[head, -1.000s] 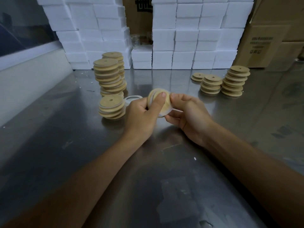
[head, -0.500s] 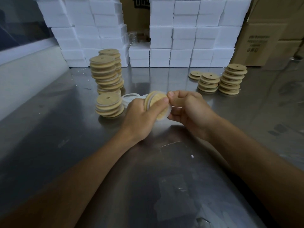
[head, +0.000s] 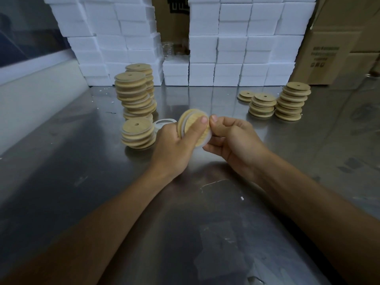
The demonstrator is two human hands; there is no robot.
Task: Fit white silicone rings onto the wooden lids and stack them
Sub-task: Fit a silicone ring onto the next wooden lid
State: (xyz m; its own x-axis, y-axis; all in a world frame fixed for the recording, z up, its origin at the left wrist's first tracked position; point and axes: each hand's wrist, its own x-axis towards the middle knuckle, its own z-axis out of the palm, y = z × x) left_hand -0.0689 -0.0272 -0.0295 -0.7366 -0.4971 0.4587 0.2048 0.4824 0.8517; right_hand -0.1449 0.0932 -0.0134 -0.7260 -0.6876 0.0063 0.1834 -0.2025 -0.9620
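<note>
A round wooden lid (head: 202,134) stands on edge above the steel table (head: 82,182), held between both hands. My left hand (head: 174,145) grips it, thumb pressed across its face. My right hand (head: 232,138) pinches the white silicone ring (head: 207,139) at the lid's right rim. Left of the hands stands a short stack of ringed lids (head: 137,133), with taller ringed stacks (head: 133,93) behind it. Loose white rings (head: 164,122) lie just behind my left hand. Bare lid stacks (head: 292,100) stand at the right back.
White foam boxes (head: 226,48) are walled up along the back of the table. Brown cartons (head: 333,48) stand at the back right. A pale ledge (head: 30,95) runs along the left side.
The lid has stayed between both hands while they turn it slightly; my right thumb and fingers have shifted along the ring at the rim. The stacks have not moved.
</note>
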